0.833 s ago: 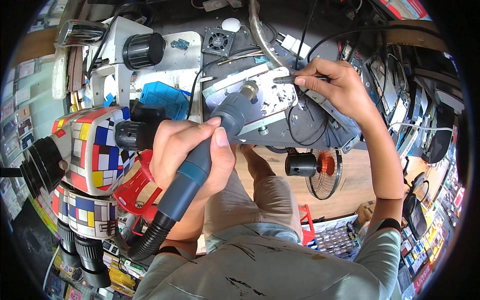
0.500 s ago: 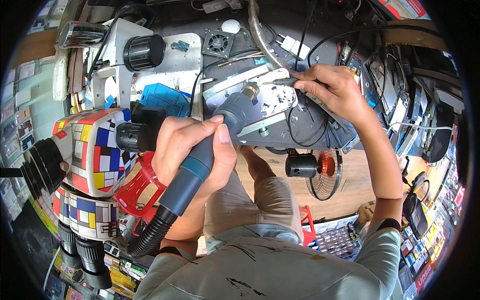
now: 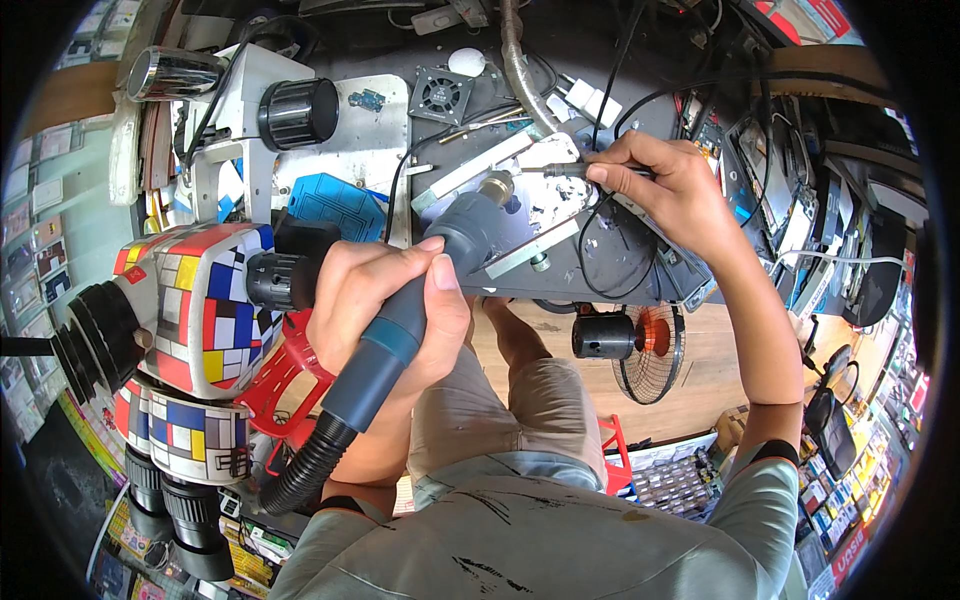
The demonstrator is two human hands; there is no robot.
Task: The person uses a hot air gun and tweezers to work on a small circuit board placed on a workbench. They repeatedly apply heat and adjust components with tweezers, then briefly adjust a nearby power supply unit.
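My left hand [image 3: 385, 305] is wrapped round the thick grey-blue handle of a hot air gun [image 3: 375, 365]. From its lower end runs a ribbed black hose, and its metal nozzle [image 3: 496, 186] points at a flat, pale, speckled board or panel [image 3: 562, 200]. Two light rails of a holder [image 3: 530, 248] flank that piece. My right hand [image 3: 668, 185] pinches a slim dark-handled tool [image 3: 568, 170] between thumb and fingers. The tool's thin tip reaches left over the pale piece, close to the nozzle. Whether the tip touches it I cannot tell.
A microscope [image 3: 200, 315] with coloured block patterns stands at left, beside a blue tray [image 3: 335, 208]. A small square fan [image 3: 440, 94], a white plug [image 3: 592, 100] and a bendy metal tube [image 3: 515, 60] lie beyond. Cables and stacked devices crowd the right; a floor fan [image 3: 648, 340] stands below.
The view has shifted slightly, so the bench sits a little further right and lower. Both hands keep their grips; the nozzle and tool tip have moved only slightly over the pale piece.
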